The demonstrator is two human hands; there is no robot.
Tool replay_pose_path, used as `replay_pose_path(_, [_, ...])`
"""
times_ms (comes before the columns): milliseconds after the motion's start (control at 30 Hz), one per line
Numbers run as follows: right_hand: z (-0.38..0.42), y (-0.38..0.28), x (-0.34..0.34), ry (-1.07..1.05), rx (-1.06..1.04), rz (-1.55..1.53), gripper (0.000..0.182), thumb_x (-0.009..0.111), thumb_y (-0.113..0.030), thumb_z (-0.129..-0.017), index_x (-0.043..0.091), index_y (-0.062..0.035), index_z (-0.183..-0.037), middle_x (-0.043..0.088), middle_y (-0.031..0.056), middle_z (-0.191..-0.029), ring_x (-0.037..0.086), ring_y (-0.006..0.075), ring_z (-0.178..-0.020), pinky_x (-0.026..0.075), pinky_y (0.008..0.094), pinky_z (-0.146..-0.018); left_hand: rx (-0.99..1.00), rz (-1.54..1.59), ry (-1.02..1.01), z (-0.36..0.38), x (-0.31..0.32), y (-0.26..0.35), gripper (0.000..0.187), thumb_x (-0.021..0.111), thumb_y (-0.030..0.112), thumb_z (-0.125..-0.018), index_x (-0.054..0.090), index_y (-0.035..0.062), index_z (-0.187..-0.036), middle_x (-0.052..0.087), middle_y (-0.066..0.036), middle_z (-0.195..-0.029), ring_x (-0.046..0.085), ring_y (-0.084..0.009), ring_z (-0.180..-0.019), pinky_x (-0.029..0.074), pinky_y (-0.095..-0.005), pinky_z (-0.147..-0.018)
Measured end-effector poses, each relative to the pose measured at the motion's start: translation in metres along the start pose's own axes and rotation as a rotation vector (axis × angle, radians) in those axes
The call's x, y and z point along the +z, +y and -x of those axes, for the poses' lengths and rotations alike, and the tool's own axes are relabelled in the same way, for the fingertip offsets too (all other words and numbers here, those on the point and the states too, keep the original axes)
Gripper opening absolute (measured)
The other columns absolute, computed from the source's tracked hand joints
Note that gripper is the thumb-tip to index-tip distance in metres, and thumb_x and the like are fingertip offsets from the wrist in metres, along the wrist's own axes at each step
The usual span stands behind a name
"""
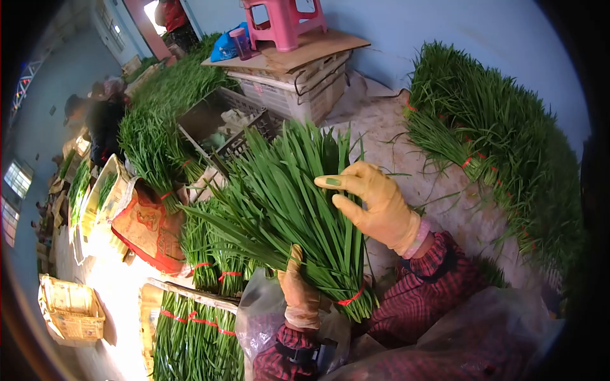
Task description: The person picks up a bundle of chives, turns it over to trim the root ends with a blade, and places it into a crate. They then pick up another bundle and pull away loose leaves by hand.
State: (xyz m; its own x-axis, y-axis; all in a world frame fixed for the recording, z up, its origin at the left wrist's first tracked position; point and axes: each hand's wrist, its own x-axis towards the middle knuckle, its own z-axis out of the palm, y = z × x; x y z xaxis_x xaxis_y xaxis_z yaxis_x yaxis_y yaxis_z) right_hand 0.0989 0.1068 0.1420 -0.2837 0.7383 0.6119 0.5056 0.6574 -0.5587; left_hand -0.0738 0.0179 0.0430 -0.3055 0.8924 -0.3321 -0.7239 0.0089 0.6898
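A bunch of garlic chives (298,197) with long flat green leaves is tilted in front of me, its leaf ends fanned out up and to the left. A red band (351,296) circles its stalks near the base. My left hand (298,292), in a pale glove, is closed around the left side of the bunch, thumb up along the leaves; its other fingers are hidden. My right hand (378,206), in a yellowish glove, hovers at the right edge of the leaves. Its thumb and forefinger are apart, and a green leaf scrap (333,181) clings to the forefinger.
Red-banded chive bunches (197,330) stand at lower left; a large pile (495,120) lies right. Behind are a dark crate (219,120), white crates (305,95) and a pink stool (286,22). A red-orange sack (149,225), yellow basket (70,308) and another person (105,124) are left.
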Motion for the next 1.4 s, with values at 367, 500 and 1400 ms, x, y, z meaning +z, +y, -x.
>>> replay_pose_path(367, [0.001, 0.009, -0.001, -0.137, 0.191, 0.100, 0.029, 0.067, -0.022, -0.085, 0.068, -0.0145, -0.113, 0.058, 0.0062, -0.091, 0.062, 0.0256, -0.084, 0.052, 0.0380, -0.074, -0.020, 0.004, -0.041, 0.002, 0.001, -0.002, 0.033, 0.068, 0.016, -0.093, 0.062, 0.0002, -0.121, 0.067, -0.006, -0.109, 0.065, -0.0169, -0.092, 0.054, -0.0326, -0.082])
replay_pose_path(500, [0.000, 0.014, -0.002, -0.163, 0.212, -0.046, 0.027, 0.069, -0.022, -0.082, 0.070, -0.0133, -0.108, 0.059, 0.0065, -0.091, 0.063, 0.0256, -0.081, 0.052, 0.0366, -0.074, -0.005, 0.000, -0.048, 0.001, 0.000, -0.003, 0.033, 0.069, 0.016, -0.092, 0.062, 0.0009, -0.121, 0.067, -0.006, -0.109, 0.065, -0.0174, -0.092, 0.054, -0.0325, -0.082])
replay_pose_path(1400, [0.000, 0.001, 0.003, -0.155, 0.340, -0.517, 0.019, 0.077, -0.018, -0.086, 0.071, -0.0045, -0.099, 0.066, -0.0003, -0.083, 0.055, 0.0069, -0.069, 0.047, 0.0224, -0.065, 0.039, -0.027, -0.039, 0.006, 0.006, -0.003, 0.026, 0.068, 0.012, -0.093, 0.064, 0.0032, -0.117, 0.068, -0.003, -0.106, 0.065, -0.0156, -0.090, 0.053, -0.0307, -0.081])
